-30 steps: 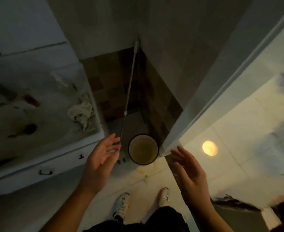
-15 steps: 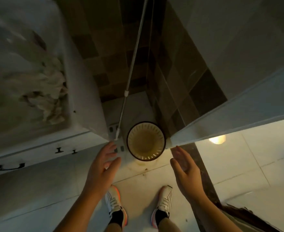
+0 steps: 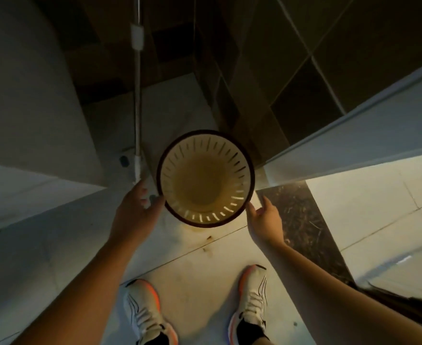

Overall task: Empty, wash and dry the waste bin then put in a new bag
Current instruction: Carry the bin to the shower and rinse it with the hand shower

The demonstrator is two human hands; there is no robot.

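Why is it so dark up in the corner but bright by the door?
In the head view, light falls on the pale floor at right, while the tiled wall sits in shadow; the bin glows dim yellow inside; the wide lens bends straight edges, and the left hand and right hand look slightly soft.
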